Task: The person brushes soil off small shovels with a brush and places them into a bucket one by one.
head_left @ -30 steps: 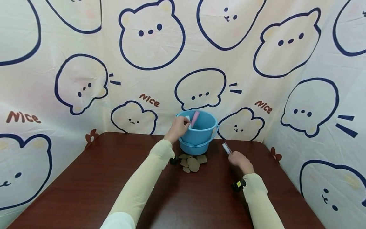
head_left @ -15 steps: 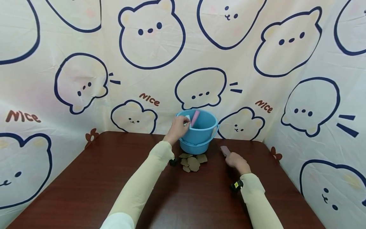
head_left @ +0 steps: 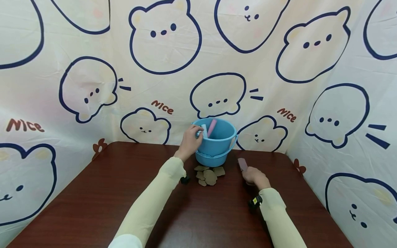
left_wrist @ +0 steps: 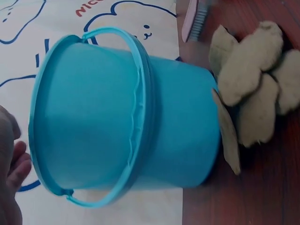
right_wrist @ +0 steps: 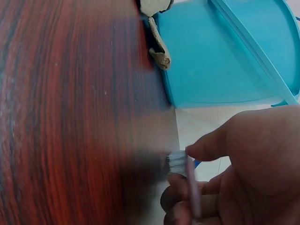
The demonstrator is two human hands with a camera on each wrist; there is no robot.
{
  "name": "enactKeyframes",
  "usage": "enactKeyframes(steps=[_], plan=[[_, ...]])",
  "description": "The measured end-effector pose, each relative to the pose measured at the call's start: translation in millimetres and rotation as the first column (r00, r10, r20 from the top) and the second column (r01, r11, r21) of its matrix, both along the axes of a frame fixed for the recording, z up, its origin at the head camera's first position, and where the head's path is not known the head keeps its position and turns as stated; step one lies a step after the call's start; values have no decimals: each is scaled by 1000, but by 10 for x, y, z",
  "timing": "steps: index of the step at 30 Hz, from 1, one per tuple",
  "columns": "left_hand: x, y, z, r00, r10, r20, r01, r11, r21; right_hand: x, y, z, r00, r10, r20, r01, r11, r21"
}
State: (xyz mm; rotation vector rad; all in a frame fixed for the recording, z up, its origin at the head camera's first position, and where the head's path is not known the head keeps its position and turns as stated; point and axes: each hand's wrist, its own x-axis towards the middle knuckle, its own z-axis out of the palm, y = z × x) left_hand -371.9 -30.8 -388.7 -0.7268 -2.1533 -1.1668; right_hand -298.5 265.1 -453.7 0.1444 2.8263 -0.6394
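Note:
A light blue bucket (head_left: pixel 214 146) stands upright at the back of the table, its handle hanging down the front. My left hand (head_left: pixel 190 141) is at the bucket's left rim, with thumb and fingers apart. In the left wrist view its fingertips (left_wrist: pixel 21 166) are close to the rim; whether they touch it I cannot tell. A light blue stick-like piece (head_left: pixel 204 131) and a pink one (head_left: pixel 212 128) lean inside the bucket, their lower ends hidden. To the right, my right hand (head_left: pixel 255 176) grips a brush (head_left: pixel 243 164) with a pink handle and grey bristles (right_wrist: pixel 177 162), low over the table.
Several flat tan pieces (head_left: pixel 210 177) lie in a small heap in front of the bucket, one leaning against its base in the left wrist view. The dark wooden table (head_left: pixel 139 213) meets a patterned cloth backdrop (head_left: pixel 164 86) behind and at both sides.
My left hand has drawn slightly left and its fingertips have parted from the light blue piece. My right hand has shifted a little left with the brush, which has turned over since a second ago.

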Motion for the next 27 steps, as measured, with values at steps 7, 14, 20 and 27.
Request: enactKeyframes(steps=[7,14,20,27], plan=[[20,-233,-93,996,61,-63,-58,997,57,21,-60,44,999,33,-18,-33,999,3],[13,-514,-194,990,139,-27,-138,990,42,14,-29,124,994,60,-90,-51,994,92],[-2,-753,-274,974,221,46,-221,975,1,-18,46,185,984,15,-180,3,995,102],[-19,-974,-361,951,282,130,-271,958,-99,-67,148,141,954,-16,-301,37,997,63]])
